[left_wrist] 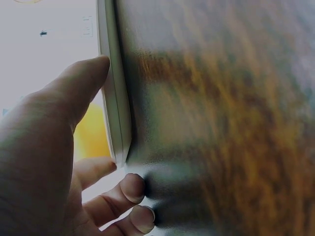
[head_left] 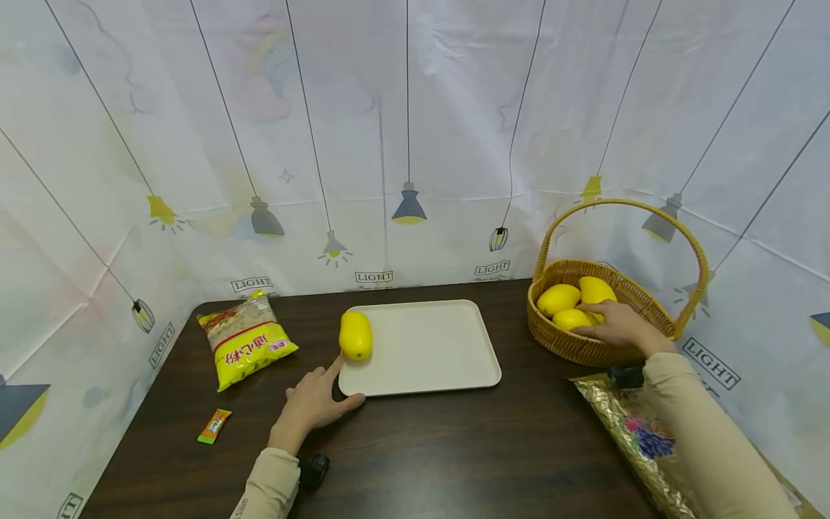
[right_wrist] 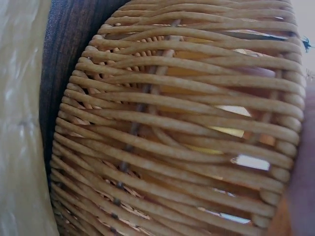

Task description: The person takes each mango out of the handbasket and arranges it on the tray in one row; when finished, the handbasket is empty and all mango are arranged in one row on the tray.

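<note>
My left hand point(head_left: 311, 402) is at the front left corner of a white rectangular tray point(head_left: 428, 346). Its thumb point(left_wrist: 91, 73) touches the front rim, and the index finger reaches along the left side, its tip just below a yellow mango point(head_left: 356, 335) lying on the tray's left end. At the right, my right hand point(head_left: 619, 326) reaches over the rim of a wicker basket point(head_left: 583, 351), thumb and fingers about the nearest mango point(head_left: 570, 319). Two more mangoes lie behind it. From the right wrist, the woven side point(right_wrist: 172, 118) hides most of the fingers.
A yellow bag of food point(head_left: 249, 342) and a small orange-green packet point(head_left: 215, 426) lie at the left. Below the basket, a gold foil bag point(head_left: 638, 440) lies partly under the right forearm. The basket's tall handle point(head_left: 622, 202) arches above it. A printed curtain stands behind the dark table point(head_left: 467, 454).
</note>
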The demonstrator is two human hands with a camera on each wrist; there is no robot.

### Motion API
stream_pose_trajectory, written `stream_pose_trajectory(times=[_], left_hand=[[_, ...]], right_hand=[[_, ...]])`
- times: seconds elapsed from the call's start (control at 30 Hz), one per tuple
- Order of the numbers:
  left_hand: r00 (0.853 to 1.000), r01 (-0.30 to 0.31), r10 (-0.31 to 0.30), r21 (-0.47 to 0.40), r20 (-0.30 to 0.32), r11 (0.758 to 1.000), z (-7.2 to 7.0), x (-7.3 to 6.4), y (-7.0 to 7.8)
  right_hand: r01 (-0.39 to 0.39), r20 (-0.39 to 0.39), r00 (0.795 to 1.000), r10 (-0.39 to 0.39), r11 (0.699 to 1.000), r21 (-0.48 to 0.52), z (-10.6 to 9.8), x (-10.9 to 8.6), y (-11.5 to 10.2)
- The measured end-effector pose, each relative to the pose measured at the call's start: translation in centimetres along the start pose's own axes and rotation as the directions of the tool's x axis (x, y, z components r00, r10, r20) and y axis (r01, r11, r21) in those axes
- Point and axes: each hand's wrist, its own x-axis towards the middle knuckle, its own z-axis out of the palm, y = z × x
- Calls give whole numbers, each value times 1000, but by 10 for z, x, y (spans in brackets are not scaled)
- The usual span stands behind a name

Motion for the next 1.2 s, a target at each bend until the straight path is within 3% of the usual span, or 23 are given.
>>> stream_pose_trajectory(times=[0.57, 0.9, 1.2], left_hand=[[1000, -3, 3, 11, 1, 1000, 0, 1, 0], [1000, -3, 3, 4, 8, 1000, -1, 0, 0], [1000, -4, 4, 0, 10, 1000, -1, -1, 0]], right_hand=[[6, -69, 998, -6, 1000, 7, -31, -15, -8], [38, -136, 990, -40, 999, -16, -45, -18, -30], [92, -147, 985, -89, 996, 15, -51, -15, -50]])
